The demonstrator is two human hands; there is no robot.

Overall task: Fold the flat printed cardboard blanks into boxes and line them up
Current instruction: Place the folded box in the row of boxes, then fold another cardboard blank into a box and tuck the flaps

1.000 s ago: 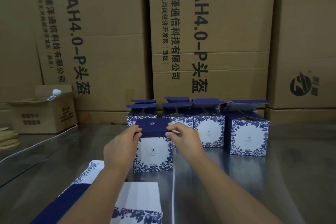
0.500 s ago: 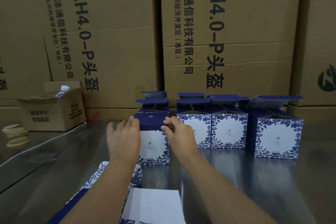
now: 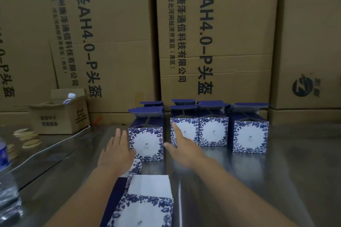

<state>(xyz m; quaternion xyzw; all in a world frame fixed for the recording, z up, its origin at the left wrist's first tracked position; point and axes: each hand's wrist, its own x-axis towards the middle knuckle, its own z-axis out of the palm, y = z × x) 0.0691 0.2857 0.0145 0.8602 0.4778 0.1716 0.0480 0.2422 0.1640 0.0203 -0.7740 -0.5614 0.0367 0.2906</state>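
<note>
Lining-up step: both hands flat, fingers spread, gripping nothing — left hand (image 3: pixel 118 150) and right hand (image 3: pixel 181 148) flank the newest box (image 3: pixel 146 143). Next, likely — take a flat blank (image 3: pixel 145 206) from the tabletop's near edge.

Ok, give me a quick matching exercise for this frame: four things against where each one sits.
Things:
1. newest box
2. flat blanks
3. small carton
4. bottle cap

Places:
A. far left, at the foot of the big cartons
B. between the left hand and right hand
C. poking out of the small carton
D. near edge of the table, between the forearms

Pairs: 1-B, 2-D, 3-A, 4-C
</note>
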